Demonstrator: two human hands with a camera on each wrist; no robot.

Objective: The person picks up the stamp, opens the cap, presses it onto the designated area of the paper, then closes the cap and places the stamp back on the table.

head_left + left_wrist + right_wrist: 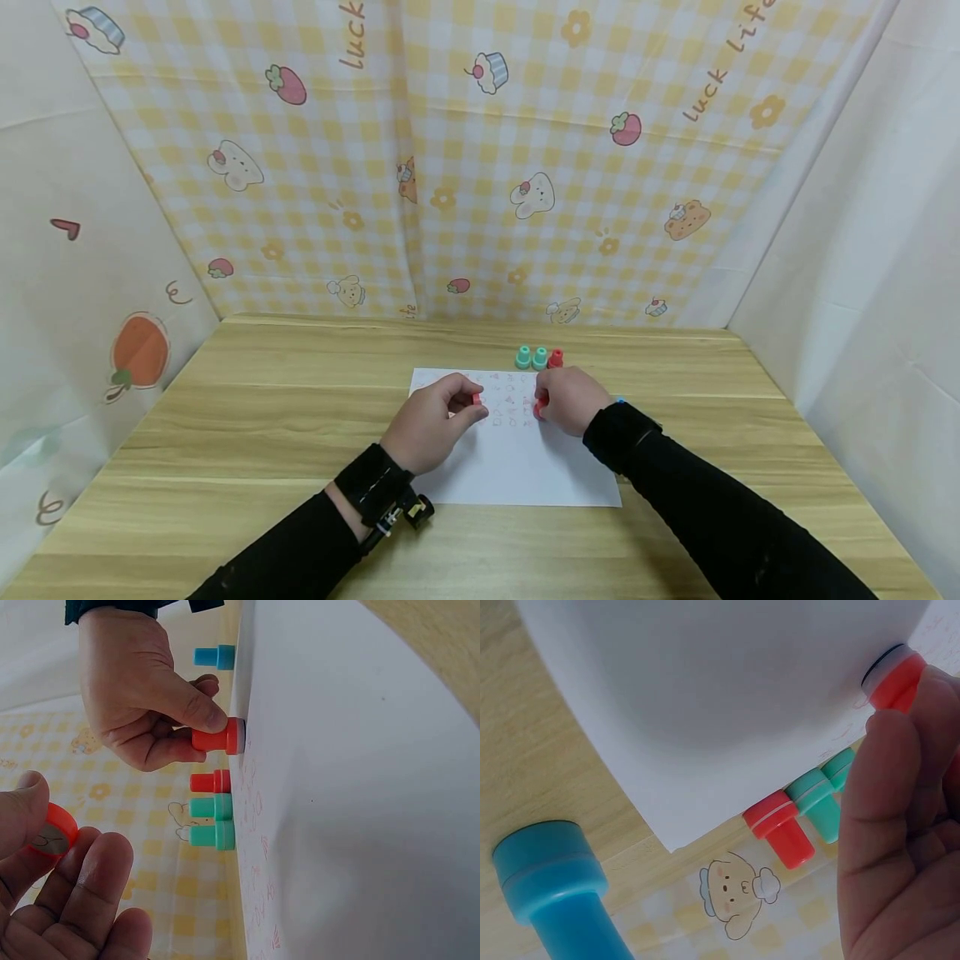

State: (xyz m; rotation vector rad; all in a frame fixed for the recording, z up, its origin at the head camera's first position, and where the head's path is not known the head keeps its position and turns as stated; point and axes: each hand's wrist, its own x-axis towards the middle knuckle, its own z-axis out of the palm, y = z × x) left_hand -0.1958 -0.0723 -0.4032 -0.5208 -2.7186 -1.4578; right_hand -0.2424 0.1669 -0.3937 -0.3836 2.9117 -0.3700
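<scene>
Over a sheet of white paper (517, 475), my right hand (573, 400) grips a red toy stamp (217, 740) between thumb and fingers. The stamp's pale face is down right at the paper in both wrist views. My left hand (431, 421) pinches a round red cap (69, 819) between thumb and fingers, raised to the left of the stamp, its hollow side showing in the left wrist view. Rows of small red printed marks (510, 401) cover the upper part of the sheet, partly hidden by both hands.
Beyond the paper's far edge stand two green stamps (523, 358) and another red stamp (555, 359) in a row, capped. A blue stamp (555, 877) stands right of the sheet, mostly behind the right wrist in the head view. Fabric walls (480, 167) enclose the wooden table (285, 400).
</scene>
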